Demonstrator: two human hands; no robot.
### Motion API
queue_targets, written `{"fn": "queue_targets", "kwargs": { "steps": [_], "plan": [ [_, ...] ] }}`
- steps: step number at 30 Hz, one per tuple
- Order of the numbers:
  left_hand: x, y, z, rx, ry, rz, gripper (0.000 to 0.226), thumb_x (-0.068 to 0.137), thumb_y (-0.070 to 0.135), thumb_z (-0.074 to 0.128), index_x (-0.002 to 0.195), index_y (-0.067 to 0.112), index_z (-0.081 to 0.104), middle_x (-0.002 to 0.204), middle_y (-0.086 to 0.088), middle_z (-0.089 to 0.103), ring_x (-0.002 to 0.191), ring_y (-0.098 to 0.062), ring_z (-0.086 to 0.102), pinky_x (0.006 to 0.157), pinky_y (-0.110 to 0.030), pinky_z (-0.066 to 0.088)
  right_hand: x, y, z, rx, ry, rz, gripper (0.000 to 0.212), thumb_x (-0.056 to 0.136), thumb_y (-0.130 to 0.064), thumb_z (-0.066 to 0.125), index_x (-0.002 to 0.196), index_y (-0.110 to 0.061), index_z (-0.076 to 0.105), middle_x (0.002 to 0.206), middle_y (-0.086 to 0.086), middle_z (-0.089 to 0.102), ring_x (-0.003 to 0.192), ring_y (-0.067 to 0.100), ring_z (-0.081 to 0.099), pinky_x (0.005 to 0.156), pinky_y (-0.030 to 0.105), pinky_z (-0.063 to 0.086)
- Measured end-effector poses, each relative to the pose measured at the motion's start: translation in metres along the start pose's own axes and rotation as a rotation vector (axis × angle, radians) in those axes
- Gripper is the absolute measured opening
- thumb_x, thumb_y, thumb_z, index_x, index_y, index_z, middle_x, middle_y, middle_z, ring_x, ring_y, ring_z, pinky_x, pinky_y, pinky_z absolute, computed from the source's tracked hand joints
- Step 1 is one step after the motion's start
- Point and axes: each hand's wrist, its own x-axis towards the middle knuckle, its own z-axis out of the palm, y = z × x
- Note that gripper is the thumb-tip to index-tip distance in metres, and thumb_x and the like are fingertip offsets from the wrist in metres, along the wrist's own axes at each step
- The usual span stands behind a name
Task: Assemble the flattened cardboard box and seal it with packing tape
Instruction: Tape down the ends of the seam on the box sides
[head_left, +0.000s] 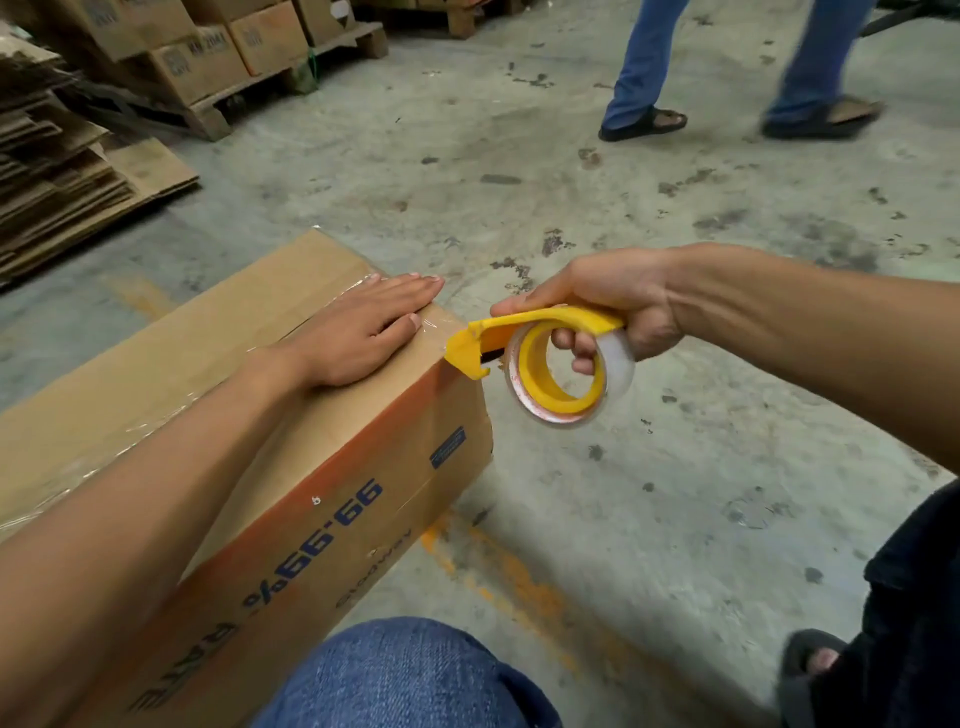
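Denim-clad knee (410, 675) fills the bottom centre of the frame; the cardboard box (291, 467) stands on the concrete floor (571, 182) just above it, running from lower left toward centre. Box is erected, top flaps closed.

Clear tape strip (311, 332) visible as a glossy band along the top seam, reaching the far right edge of the top face.

Left hand (363, 332): flat, fingers extended and together, palm pressing the taped seam near that edge. Holds nothing.

Right hand (597, 306): closed around the yellow tape dispenser (540, 332), fingers through the core of the clear tape roll (566, 379). Dispenser nose touches the upper corner of the box's end face, centre frame. Tape between nose and box not resolvable.

Step in hand (judgement): end of the sealing pass on this face, tape being carried over the edge and about to be severed.

Next move calls for: left hand keeping pressure on the seam so the strip does not lift; right hand drawing tape a short way down the end face, then tilting the dispenser so its blade bites; loose tail rubbed down afterwards.

Background: stacked flattened cartons (57, 171) at upper left, boxes on a pallet (208, 47) above them; another person's legs (727, 67) at upper right, well apart from the work.
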Motion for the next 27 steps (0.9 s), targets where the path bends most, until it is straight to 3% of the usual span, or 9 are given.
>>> {"fn": "queue_targets", "kwargs": {
  "steps": [2,5,7,10,13,18,22,24,27],
  "plan": [
    [0.001,0.000,0.000,0.008,0.008,0.006,0.054,0.100,0.041,0.021,0.154,0.032,0.021,0.155,0.025,0.017,0.147,0.002,0.011,0.122,-0.033,0.004,0.012,0.006,-0.010,-0.114,0.022,0.089,0.033,0.087,-0.023,0.067,0.116,-0.007,0.071,0.060,0.003,0.056,0.037,0.011,0.050,0.044,0.024,0.051],
    [0.001,0.003,0.000,-0.005,0.018,-0.010,0.055,0.100,0.041,0.022,0.154,0.031,0.022,0.157,0.019,0.020,0.147,0.000,0.012,0.123,-0.036,0.006,0.035,0.052,-0.003,-0.647,0.009,0.333,0.019,0.092,-0.022,0.064,0.094,-0.003,0.069,0.073,0.011,0.063,0.057,0.023,0.060,0.057,0.030,0.053],
    [0.003,0.007,0.000,-0.012,0.034,-0.039,0.058,0.098,0.047,0.023,0.154,0.032,0.023,0.159,0.014,0.023,0.148,-0.001,0.012,0.123,-0.038,0.005,0.048,0.074,0.011,-0.907,0.005,0.377,0.019,0.094,-0.025,0.060,0.084,-0.008,0.062,0.074,0.009,0.061,0.061,0.022,0.056,0.055,0.028,0.046],
    [0.002,0.017,0.005,-0.008,0.037,-0.094,0.068,0.092,0.064,0.024,0.153,0.035,0.025,0.160,0.013,0.023,0.148,-0.002,0.010,0.122,-0.041,0.002,0.064,0.062,0.023,-0.880,-0.027,0.329,0.022,0.095,-0.028,0.060,0.091,-0.007,0.064,0.068,0.010,0.064,0.056,0.023,0.058,0.055,0.027,0.049],
    [0.008,0.030,0.011,0.011,0.077,-0.135,0.067,0.091,0.067,0.028,0.150,0.036,0.032,0.159,0.012,0.025,0.149,-0.007,0.010,0.122,-0.047,0.002,0.077,0.046,0.022,-0.786,-0.062,0.330,0.034,0.095,-0.028,0.060,0.114,-0.001,0.067,0.070,0.016,0.068,0.052,0.025,0.062,0.059,0.030,0.056],
    [0.015,0.045,0.015,0.032,0.098,-0.081,0.050,0.093,0.055,0.042,0.140,0.038,0.049,0.150,0.017,0.042,0.148,-0.010,0.018,0.121,-0.049,0.007,0.092,0.049,0.013,-0.986,-0.035,0.328,0.027,0.095,-0.030,0.060,0.107,-0.005,0.062,0.089,0.014,0.064,0.068,0.025,0.058,0.060,0.032,0.049],
    [0.017,0.052,0.013,0.032,0.139,-0.090,0.036,0.086,0.046,0.051,0.120,0.039,0.061,0.129,0.016,0.060,0.137,-0.009,0.038,0.120,-0.046,0.007,0.100,0.033,-0.005,-1.281,-0.020,0.264,0.045,0.095,-0.035,0.059,0.132,-0.011,0.058,0.128,0.009,0.060,0.106,0.030,0.060,0.080,0.035,0.049],
    [0.016,0.058,0.015,-0.015,0.176,-0.113,0.030,0.084,0.042,0.053,0.114,0.039,0.061,0.117,0.016,0.062,0.126,-0.006,0.044,0.119,-0.042,0.006,0.102,0.021,-0.015,-1.406,0.016,0.211,0.048,0.094,-0.037,0.057,0.138,-0.017,0.056,0.138,0.007,0.055,0.119,0.030,0.056,0.086,0.037,0.047],
    [0.017,0.065,0.017,-0.061,0.212,-0.139,0.024,0.083,0.041,0.054,0.106,0.036,0.052,0.106,0.019,0.061,0.112,-0.006,0.050,0.118,-0.042,0.015,0.110,0.009,-0.029,-1.363,0.057,0.138,0.049,0.093,-0.037,0.057,0.138,-0.017,0.056,0.140,0.008,0.055,0.120,0.031,0.056,0.097,0.040,0.047]
  ]
}}
